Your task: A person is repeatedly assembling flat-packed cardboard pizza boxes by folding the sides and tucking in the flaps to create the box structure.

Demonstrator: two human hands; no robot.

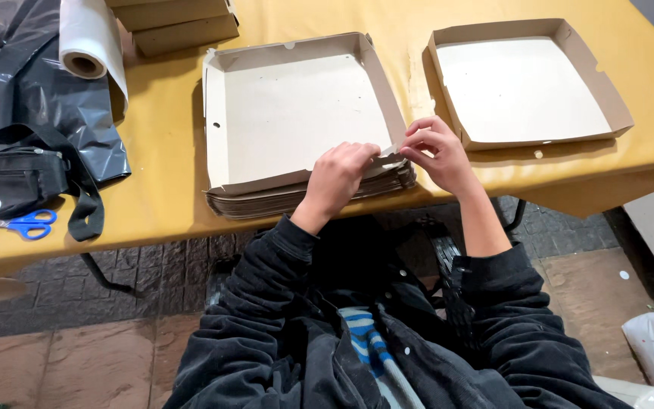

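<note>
From my remote seat: blue-handled scissors [30,224] and a black bag [17,176] lie at the far left of the yellow table [160,151]. At centre, the left hand [340,173] and right hand [434,151] both pinch the near corner flap of a half-folded cardboard box [304,113] atop a stack of flat blanks [297,198]. A finished box [527,79] sits at right.

A half-folded box [297,113] sat on top of a stack of flat cardboard [297,198] at the table's [168,113] near edge, with a finished box [527,87] off to its right, a plastic roll [88,38] and bag [17,174] to the left, and scissors [28,224] just in front of the bag.
</note>
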